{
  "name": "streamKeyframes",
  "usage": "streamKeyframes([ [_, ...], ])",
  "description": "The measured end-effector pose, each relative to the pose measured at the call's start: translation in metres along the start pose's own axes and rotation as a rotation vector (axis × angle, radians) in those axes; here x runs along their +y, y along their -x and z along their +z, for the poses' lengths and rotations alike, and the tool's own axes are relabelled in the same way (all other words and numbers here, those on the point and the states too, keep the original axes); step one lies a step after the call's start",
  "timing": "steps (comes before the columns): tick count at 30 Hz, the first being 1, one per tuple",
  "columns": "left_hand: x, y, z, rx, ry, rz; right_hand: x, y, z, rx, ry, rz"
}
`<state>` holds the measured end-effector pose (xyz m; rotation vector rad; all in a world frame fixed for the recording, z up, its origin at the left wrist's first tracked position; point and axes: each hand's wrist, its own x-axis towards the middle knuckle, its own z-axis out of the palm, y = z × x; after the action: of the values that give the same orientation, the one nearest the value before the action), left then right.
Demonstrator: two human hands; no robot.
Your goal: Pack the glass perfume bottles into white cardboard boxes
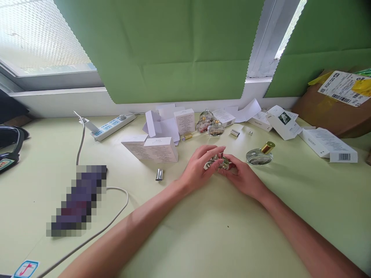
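Observation:
My left hand (199, 166) and my right hand (242, 175) meet at the middle of the pale green table (203, 239). Together they grip a small round glass perfume bottle (219, 163), mostly hidden by the fingers. Another round glass bottle with a gold cap (260, 154) lies just to the right of my hands. A silver cap (159, 174) stands to the left. Behind my hands sit two more small glass bottles (210, 125), a gold cap (188, 136) and a second silver cap (234, 133).
White cartons (155, 148) and unfolded white boxes (282, 121) lie along the back, with a longer white box (329, 144) at the right. A power strip (111, 125) and cable (116, 216) run at the left. A cardboard parcel (336, 100) stands at the far right.

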<state>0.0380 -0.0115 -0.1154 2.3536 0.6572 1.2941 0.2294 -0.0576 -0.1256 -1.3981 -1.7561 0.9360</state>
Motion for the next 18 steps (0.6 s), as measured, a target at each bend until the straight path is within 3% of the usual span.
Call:
streamKeyframes([
  [6, -0.0062, 0.0027, -0.003, -0.117, -0.055, 0.022, -0.0009, -0.0005, -0.0001, -0.011, -0.016, -0.006],
  [18, -0.0092, 0.0029, -0.0019, -0.089, -0.067, 0.05, -0.0061, 0.0, -0.0003, 0.015, 0.03, -0.002],
])
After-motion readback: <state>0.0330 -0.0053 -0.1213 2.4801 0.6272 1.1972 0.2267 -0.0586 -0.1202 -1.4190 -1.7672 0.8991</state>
